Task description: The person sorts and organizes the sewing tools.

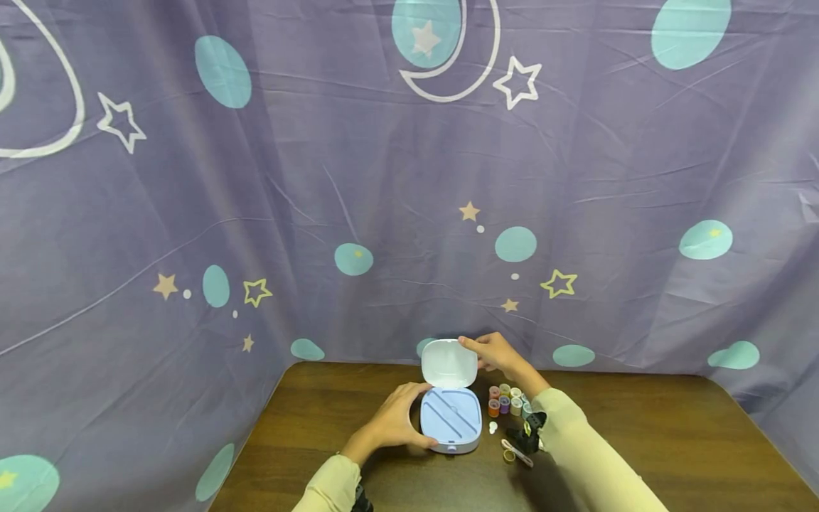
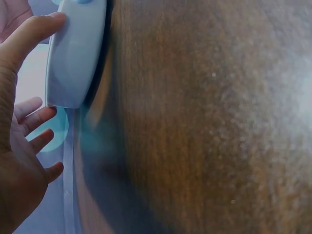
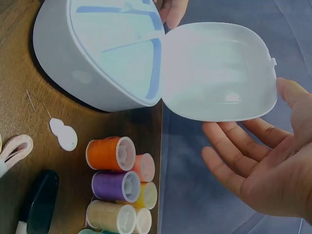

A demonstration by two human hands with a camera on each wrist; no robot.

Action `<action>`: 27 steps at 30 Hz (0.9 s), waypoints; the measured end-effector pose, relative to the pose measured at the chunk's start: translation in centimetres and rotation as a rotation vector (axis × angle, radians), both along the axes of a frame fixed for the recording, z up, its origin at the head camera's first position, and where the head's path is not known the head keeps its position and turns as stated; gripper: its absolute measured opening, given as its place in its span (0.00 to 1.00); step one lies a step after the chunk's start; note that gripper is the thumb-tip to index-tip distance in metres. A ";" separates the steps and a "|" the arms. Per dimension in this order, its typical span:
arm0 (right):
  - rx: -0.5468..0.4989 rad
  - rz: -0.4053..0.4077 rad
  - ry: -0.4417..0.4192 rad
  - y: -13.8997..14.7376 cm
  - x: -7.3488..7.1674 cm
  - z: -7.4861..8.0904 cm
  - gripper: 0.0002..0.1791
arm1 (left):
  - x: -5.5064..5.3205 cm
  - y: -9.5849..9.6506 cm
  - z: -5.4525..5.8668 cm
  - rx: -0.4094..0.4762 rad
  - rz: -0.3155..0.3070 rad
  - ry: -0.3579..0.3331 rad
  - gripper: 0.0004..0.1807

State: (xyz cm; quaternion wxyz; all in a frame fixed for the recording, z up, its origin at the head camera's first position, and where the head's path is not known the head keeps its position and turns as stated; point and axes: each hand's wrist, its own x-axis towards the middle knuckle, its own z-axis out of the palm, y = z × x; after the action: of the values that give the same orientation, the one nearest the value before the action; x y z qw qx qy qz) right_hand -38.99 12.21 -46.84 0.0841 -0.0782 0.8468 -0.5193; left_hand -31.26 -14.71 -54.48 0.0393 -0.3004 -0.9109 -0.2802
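A pale blue sewing box (image 1: 451, 449) stands on the table with its white lid (image 1: 449, 364) swung up at the back. Inside the box, a light blue tray (image 1: 441, 416) with slots shows. My left hand (image 1: 395, 418) grips the box's left side, thumb at the front and fingers toward the back; in the left wrist view the thumb (image 2: 41, 27) lies on the box wall. With thumb and fingertips, my right hand (image 1: 498, 353) holds the lid by its right edge; in the right wrist view the fingers (image 3: 243, 146) are under the lid's rim.
Thread spools (image 3: 111, 153) in several colours stand right of the box. Nearer lie a white needle threader (image 3: 63, 134), a pink-and-white looped item (image 3: 17, 148) and a dark-handled tool (image 3: 41, 200). A patterned purple cloth (image 1: 384, 178) hangs behind the wooden table (image 1: 640, 427).
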 end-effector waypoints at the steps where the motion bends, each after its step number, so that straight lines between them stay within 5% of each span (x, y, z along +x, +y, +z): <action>1: -0.009 0.003 -0.015 0.1 -0.1 -0.1 0.30 | 0.0 0.0 0.0 -0.002 -0.002 0.002 0.57; 13: -0.077 -0.015 -0.162 1.2 -0.2 -1.0 0.31 | -0.2 0.2 -0.2 -0.004 -0.003 -0.012 0.56; 27: -0.096 -0.018 -0.170 0.9 -0.2 -1.1 0.30 | -0.2 0.3 -0.4 0.008 0.006 0.003 0.55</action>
State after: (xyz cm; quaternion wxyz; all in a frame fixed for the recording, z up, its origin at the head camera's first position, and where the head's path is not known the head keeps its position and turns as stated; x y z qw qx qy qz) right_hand -39.19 13.13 -47.97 0.1470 -0.0300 0.8116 -0.5647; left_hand -31.46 -14.43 -54.91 0.0428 -0.2977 -0.9107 -0.2832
